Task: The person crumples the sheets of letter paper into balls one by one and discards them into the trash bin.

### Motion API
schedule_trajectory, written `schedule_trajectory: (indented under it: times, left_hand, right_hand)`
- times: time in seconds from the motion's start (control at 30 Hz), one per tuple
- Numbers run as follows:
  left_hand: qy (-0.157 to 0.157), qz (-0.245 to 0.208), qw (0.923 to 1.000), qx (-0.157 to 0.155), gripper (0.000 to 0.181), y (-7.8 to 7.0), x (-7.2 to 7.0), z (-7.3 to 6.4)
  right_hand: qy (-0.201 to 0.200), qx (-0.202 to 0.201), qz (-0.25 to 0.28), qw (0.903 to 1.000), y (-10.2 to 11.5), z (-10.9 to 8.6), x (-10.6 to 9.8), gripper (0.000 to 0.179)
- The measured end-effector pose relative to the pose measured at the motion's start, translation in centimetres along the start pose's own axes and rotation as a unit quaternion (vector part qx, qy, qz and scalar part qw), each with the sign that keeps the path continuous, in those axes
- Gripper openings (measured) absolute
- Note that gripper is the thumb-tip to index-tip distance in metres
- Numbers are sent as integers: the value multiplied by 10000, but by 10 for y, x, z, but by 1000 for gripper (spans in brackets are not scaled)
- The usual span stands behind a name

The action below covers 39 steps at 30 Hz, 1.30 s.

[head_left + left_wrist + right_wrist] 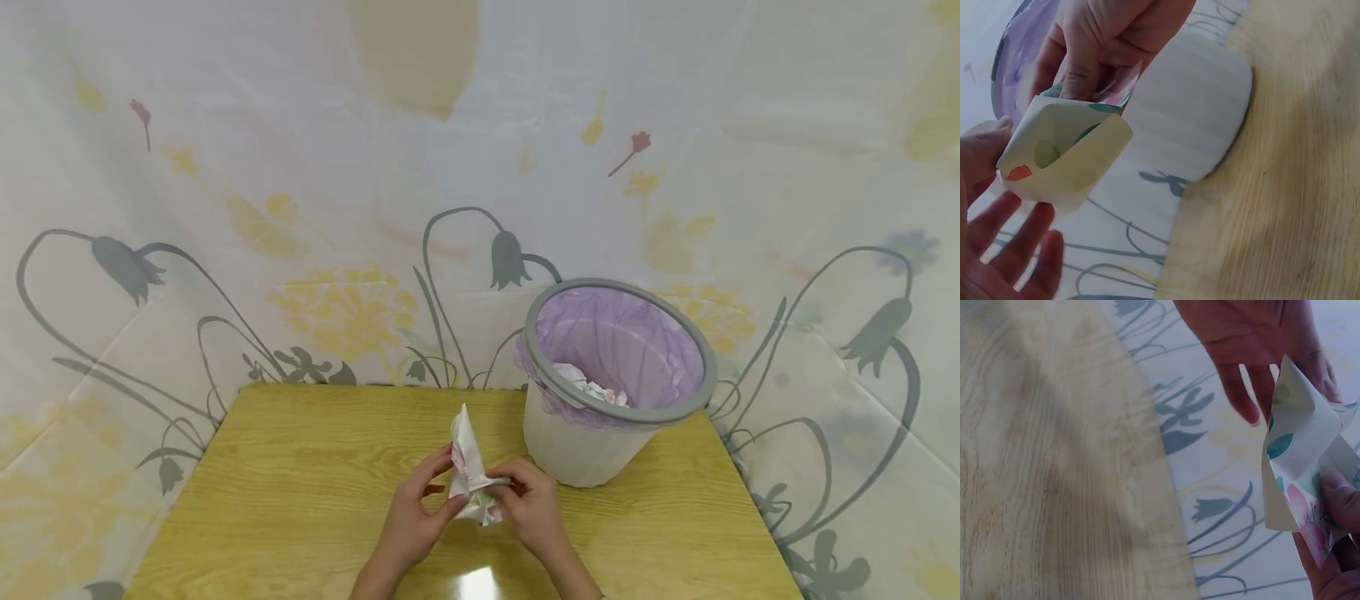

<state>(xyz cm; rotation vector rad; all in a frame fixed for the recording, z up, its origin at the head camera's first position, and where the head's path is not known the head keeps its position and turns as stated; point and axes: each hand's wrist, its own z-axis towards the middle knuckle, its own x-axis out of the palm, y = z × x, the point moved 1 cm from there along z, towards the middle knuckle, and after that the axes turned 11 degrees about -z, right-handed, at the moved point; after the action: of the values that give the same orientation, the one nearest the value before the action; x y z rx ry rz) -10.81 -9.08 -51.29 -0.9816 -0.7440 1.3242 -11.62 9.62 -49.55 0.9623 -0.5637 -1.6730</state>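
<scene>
Both hands hold one piece of creased paper (467, 454) above the wooden table. It is white with green, teal and pink floral prints. My left hand (417, 506) pinches its left edge between thumb and fingers; in the left wrist view the other fingers of that left hand (1013, 240) spread below it. On the other side, my right hand (534, 504) grips the paper with thumb and fingers. Folds and a pointed corner of the paper (1300, 444) show in the right wrist view. Its inner layers are partly hidden by the fingers.
A white bin (573, 450) with a grey rim and a purple liner (652, 342) stands at the table's back right. Crumpled paper (592, 387) lies inside it. Behind the wooden table (300, 483) hangs a flower-printed cloth (352, 192).
</scene>
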Motion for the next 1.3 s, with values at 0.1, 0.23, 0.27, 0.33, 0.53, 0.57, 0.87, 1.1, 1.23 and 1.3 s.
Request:
schedule_trajectory:
  times: [0.1,0.23,0.27,0.33,0.53,0.57,0.87,1.1,1.23,1.3]
  left_hand:
    - [-223,-478,9971,-552,51,0,2,-1]
    - [-468,-1114,9883,-935,48,-1,6,-2]
    - [-530,-1197,9869,-947,46,-2,7,-2]
    - [-682,-1219,9860,-906,40,-2,9,-3]
    - [-1029,-925,9894,-445,22,-3,15,-3]
    - [-1054,-895,9897,-357,21,-4,16,-2]
    - [-1189,-475,9915,246,25,-8,20,4]
    - [-1503,217,9866,602,24,-36,22,9]
    - [-1535,151,9853,738,23,-44,20,13]
    - [-1531,68,9850,794,22,-42,20,14]
  right_hand:
    - [-99,-143,13,9998,0,1,-1,21]
    - [-165,-304,21,9994,1,1,-2,23]
    - [-173,-334,4,9993,1,2,-2,23]
    - [-171,-373,-32,9992,1,1,-2,22]
    - [-218,-347,-90,9991,2,2,-2,22]
    - [-224,-332,-67,9992,2,2,-2,21]
    - [-325,69,81,9994,3,2,0,19]
    - [-335,278,24,9990,7,4,4,19]
    - [-570,443,-364,9967,-4,2,8,34]
    - [-642,601,-550,9946,-12,2,8,48]
